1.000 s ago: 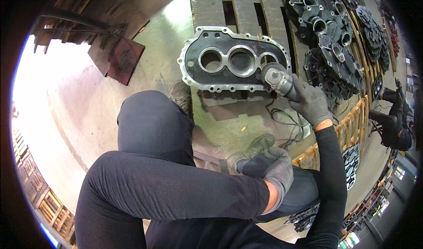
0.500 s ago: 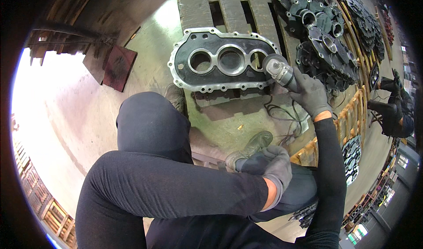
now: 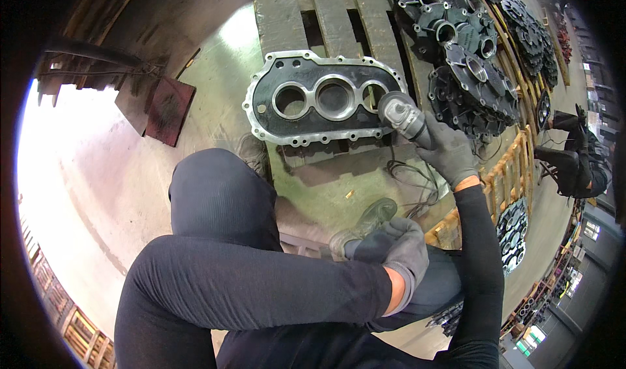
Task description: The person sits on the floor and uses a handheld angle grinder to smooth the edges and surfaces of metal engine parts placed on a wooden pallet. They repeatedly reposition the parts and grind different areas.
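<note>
Right hand (image 3: 448, 152) is wrapped around a grinder (image 3: 403, 116), its head at the near-right edge of the metal cover plate (image 3: 319, 99) lying just ahead on the floor. Left hand (image 3: 399, 250) curled on the knee, seemingly empty. Rim looks mostly bright already, so probably well along.

Strong daylight from the left, floor (image 3: 72, 193) there blown out to near white. Glare patch on the green floor at far centre. Mid-scene evenly lit; the grey casting (image 3: 319, 101) is sharp, with bright rims. Soft shadow beneath it and around the person's knee (image 3: 218, 196). Right side dimmer. Heavy fisheye bending, black vignette round the rim, edge detail smeared.
</note>
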